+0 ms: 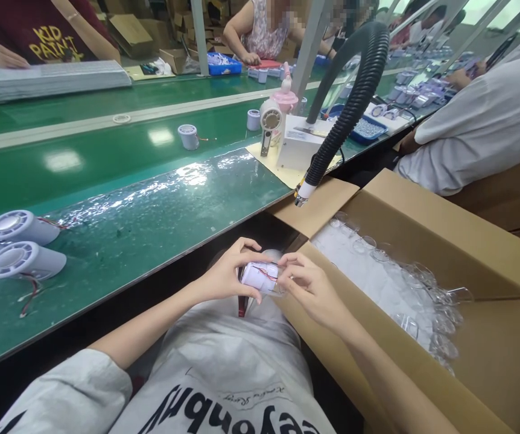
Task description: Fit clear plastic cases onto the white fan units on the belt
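Above my lap, my left hand (230,272) grips a pale purple cylindrical motor unit (258,276) with thin red and black wires along its side. My right hand (303,280) is closed at the unit's right end, its fingertips on a clear plastic piece (280,287) there, whose outline is hard to make out. More purple units with round vented faces lie at the left on the green table, one of them (27,260) with its wires trailing. Another unit (188,137) stands farther back.
An open cardboard box (405,229) with clear plastic parts (443,325) is at my right. A black flexible hose (345,114) arches over the table edge (224,226). People sit across and at the right.
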Demonstrator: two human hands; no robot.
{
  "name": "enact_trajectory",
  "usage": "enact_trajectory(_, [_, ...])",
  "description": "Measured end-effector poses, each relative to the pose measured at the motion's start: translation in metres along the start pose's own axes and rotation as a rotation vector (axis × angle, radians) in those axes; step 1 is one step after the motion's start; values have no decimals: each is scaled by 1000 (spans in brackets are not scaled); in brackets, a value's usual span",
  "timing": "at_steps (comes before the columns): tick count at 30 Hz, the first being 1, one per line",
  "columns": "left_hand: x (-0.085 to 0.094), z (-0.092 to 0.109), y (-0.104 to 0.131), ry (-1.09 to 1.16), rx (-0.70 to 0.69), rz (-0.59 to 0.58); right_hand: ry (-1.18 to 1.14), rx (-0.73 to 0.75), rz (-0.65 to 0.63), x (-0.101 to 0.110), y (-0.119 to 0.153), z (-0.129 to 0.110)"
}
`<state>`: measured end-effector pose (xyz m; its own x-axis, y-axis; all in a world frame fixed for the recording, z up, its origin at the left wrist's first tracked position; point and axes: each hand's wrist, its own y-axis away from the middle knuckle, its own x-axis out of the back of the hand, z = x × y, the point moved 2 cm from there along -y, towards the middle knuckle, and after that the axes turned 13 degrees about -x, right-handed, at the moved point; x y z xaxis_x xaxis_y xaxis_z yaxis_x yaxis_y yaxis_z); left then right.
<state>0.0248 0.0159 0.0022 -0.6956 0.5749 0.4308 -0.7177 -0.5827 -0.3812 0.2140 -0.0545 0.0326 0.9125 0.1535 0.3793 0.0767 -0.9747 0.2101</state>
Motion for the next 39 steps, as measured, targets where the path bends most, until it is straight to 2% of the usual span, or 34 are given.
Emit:
enact_trajectory(2, [-2, 0, 2, -7, -18, -61, -82, -61, 4, 2, -1, 3])
enact_trajectory(5, [-5, 3, 5, 106, 18, -141, -242, -136, 45, 4, -5, 11])
enact_trajectory(7, [-7, 7, 7, 219, 72, -136, -366, -171, 43, 6, -7, 14])
enact_trajectory(9, [-7, 11, 8, 320, 142, -80, -457, -172, 9, 7, -8, 15])
enact_trajectory(11, [-8, 14, 9, 423, 209, 4, -442, -86, -45, 8, -7, 14])
enact_trajectory(14, [-7, 16, 13, 577, 295, 106, -137, 166, -66, 8, -1, 11])
enact_trajectory(16, [-7, 17, 16, 630, 329, 112, 72, 312, -15, 6, 3, 12])
enact_trajectory(19, [-5, 20, 19, 604, 316, 42, 148, 405, 44, 5, 8, 15])
enact_trajectory(22, [-2, 22, 18, 535, 221, -5, 95, 362, 16, 5, 9, 16])
enact_trajectory(26, [0, 24, 17, 476, 93, -4, -44, 243, -85, 6, 9, 14])
enact_trajectory(31, [0, 23, 19, 440, 62, -26, -157, 106, -161, 7, 10, 13])
enact_trajectory(39, [2, 24, 17, 380, 42, -47, -275, -11, -205, 6, 9, 14])
